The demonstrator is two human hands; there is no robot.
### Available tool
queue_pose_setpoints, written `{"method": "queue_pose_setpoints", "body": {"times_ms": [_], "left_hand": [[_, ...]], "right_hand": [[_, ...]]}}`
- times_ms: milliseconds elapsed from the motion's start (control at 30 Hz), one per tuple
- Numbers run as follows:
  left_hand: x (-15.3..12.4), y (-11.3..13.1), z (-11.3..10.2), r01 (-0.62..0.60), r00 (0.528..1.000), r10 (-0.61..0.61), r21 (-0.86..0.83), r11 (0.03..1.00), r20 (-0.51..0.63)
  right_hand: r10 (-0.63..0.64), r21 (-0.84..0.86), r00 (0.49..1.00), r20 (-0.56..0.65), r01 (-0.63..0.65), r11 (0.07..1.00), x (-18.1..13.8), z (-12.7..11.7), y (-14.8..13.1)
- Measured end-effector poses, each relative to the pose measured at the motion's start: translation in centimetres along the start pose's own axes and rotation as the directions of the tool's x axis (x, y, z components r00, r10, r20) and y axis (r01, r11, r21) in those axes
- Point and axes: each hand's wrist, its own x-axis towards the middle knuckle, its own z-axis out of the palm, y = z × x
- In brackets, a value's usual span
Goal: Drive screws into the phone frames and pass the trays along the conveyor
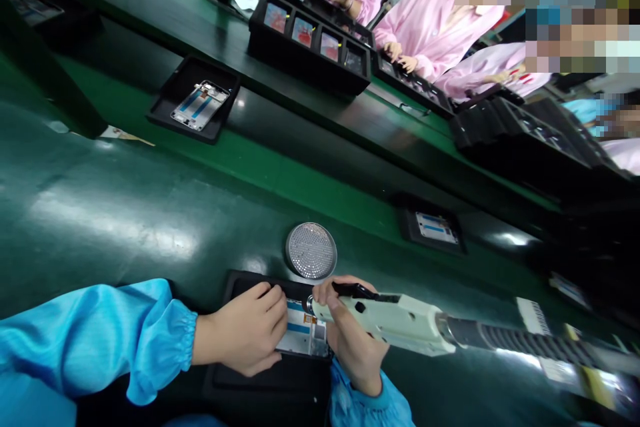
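In front of me a phone mid-frame (299, 341), silvery with blue strips, lies in a black tray (245, 380). My left hand (253, 328) is bent over its left end, fingers curled together and thumb by the lower edge, holding it in the tray. Wrapped in my right hand (353, 333) is a pale green electric screwdriver (407, 321), its black lever under the fingers. The screwdriver's tip end points down over the frame's upper part; the bit itself cannot be made out. Just beyond the tray stands a round metal screw dish (312, 251) with a perforated top.
Black trays with phone frames sit on the line: one frame (201, 105) at upper left, another (437, 227) at right. A dark ledge (320, 107) crosses behind, bearing a divided black box (310, 57). Co-workers in pink sleeves (430, 20) work across. The screwdriver's ribbed cable (525, 339) runs right.
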Motion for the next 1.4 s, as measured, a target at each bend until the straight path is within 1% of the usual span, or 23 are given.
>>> {"method": "queue_pose_setpoints", "body": {"times_ms": [233,567,700,967,1100,1167,1233,1333,1400], "left_hand": [[0.0,0.0,-0.1,-0.007,1.0,0.007,0.001,1.0,-0.003],[0.1,0.1,-0.2,0.003,1.0,-0.003,-0.017,1.0,-0.006],[0.1,0.1,-0.3,0.004,1.0,-0.004,-0.023,1.0,0.003],[0.0,0.1,0.2,0.019,0.999,-0.021,-0.051,0.998,-0.025],[-0.1,0.0,0.0,0.032,0.999,-0.033,-0.084,0.996,-0.015],[-0.1,-0.2,-0.2,0.037,0.999,-0.037,-0.071,0.997,-0.002],[-0.1,-0.4,-0.4,0.046,0.999,-0.046,-0.055,0.997,0.006],[0.0,-0.7,-0.8,0.052,0.999,-0.052,-0.018,0.998,0.003],[0.2,-0.5,-1.2,0.046,0.999,-0.046,0.022,0.999,-0.009]], "right_hand": [[-0.041,0.035,0.999,0.026,0.04,0.999,0.0,0.2,-0.3],[-0.04,0.064,0.994,0.097,0.034,0.997,0.0,-0.1,-0.1],[-0.048,0.073,0.996,0.08,0.043,0.996,-0.1,-0.2,0.1],[-0.068,0.077,0.991,0.113,0.06,0.995,0.0,-0.2,0.4],[-0.032,0.046,0.993,0.111,0.027,0.999,-0.2,-0.3,0.7],[-0.019,0.007,0.997,0.08,0.019,1.0,0.2,-0.6,0.4],[-0.058,0.017,0.998,0.016,0.057,0.998,1.3,-1.2,-0.6],[-0.166,0.146,0.978,-0.123,0.183,0.972,3.7,-3.1,-3.2],[-0.224,0.188,0.94,-0.257,0.276,0.943,5.3,-4.6,-5.0]]}}
